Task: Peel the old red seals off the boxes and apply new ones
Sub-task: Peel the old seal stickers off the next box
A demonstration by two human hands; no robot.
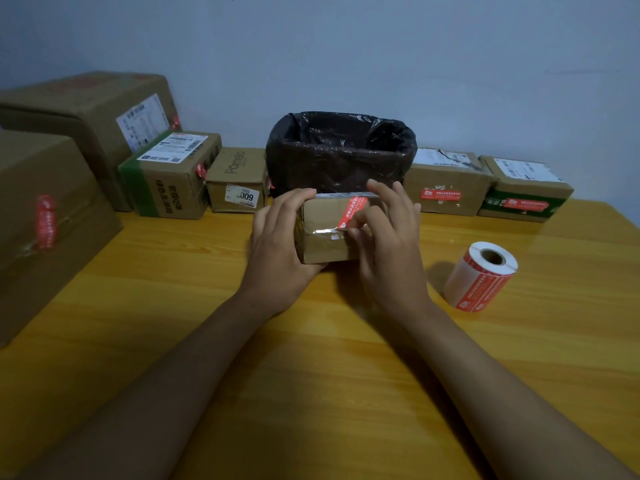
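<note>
Right now I am working on the old red seal (352,212), which is running at a slant across the upper face of the small box (323,237) at the middle of the wooden table (311,358). My right hand (389,251) is curling in over the seal's lower end, thumb and forefinger seeming to be pinching or picking at that corner, though I cannot tell whether the corner is actually lifting free. My left hand (277,247) is gripping the box's left side, fingers wrapping over its top edge and keeping it steady.

So I judge the peeling step to be just starting on this box. The next move is calling for a firm pinch on the loosened end and a slow pull up along the seal's length, with the left hand bracing, since glossy tape is lying under it and the paper may be tearing.

Just behind the box a bin lined with a black bag (341,150) is standing, likely for the scrap. To my right the roll of new seals (479,277) is lying on its side, apart from the box. Other sealed boxes are lining the wall on both sides.
</note>
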